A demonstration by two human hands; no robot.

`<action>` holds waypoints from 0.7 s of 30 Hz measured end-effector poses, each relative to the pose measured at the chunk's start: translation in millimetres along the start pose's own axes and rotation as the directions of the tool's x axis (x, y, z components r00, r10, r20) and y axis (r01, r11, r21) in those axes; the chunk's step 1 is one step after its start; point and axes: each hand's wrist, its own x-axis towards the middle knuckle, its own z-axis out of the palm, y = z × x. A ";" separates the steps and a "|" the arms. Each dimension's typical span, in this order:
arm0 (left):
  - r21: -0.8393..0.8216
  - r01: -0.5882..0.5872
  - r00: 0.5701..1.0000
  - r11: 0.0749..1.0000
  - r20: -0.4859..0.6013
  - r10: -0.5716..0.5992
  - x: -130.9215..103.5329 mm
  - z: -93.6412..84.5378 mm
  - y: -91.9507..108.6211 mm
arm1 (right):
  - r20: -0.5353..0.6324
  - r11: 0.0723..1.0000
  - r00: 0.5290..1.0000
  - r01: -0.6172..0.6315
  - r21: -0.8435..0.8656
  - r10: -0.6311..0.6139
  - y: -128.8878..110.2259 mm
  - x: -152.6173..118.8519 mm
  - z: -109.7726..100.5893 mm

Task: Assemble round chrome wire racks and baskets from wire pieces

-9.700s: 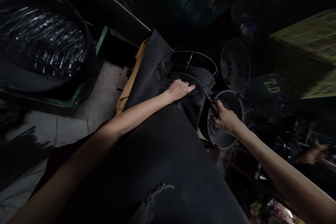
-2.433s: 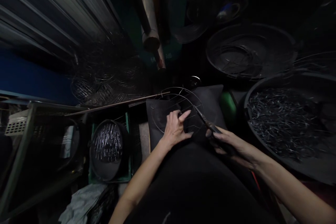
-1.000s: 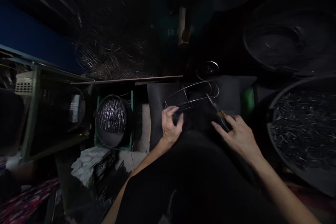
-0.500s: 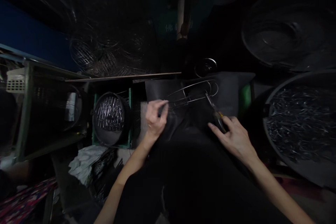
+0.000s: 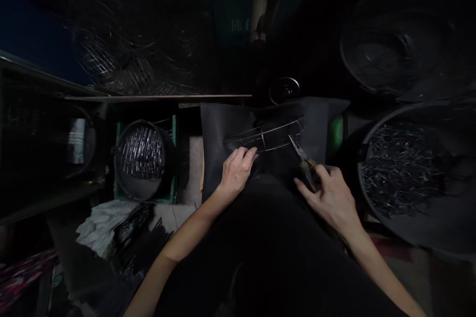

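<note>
A long, rounded wire frame with cross wires lies over the dark sheet in front of me. My left hand is closed at the frame's near edge, fingers bent together over the wire. My right hand grips a pair of long-nose pliers by handles with some yellow on them. The pliers' tips point up and left, close to the right end of the frame; whether they touch the wire I cannot tell.
To the left, a round tub of short metal rods sits in a green crate. At right stands a large tub of bent wire pieces. A wire ring lies beyond the sheet. Pale cloth is at lower left.
My left hand has moved right and its fingers have come down onto the frame's near edge. The frame has tilted and shifted slightly left. The pliers remain in my right hand.
</note>
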 end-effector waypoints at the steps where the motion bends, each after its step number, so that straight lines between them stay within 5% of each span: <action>1: 0.006 -0.006 1.000 1.000 -0.002 0.006 -0.1 0.4 -0.2 | -0.002 0.999 1.000 0.016 -0.035 -0.016 3.3 1.4 -2.4; 11: 0.116 -0.041 0.999 0.992 0.000 0.042 -5.0 12.3 1.3 | 0.027 0.985 0.988 0.154 -0.078 -0.152 7.7 18.6 -13.7; 21: -0.026 -0.037 0.998 0.999 0.053 0.039 -1.2 21.3 15.8 | 0.037 0.999 0.998 -0.045 0.015 0.044 -0.7 15.1 3.6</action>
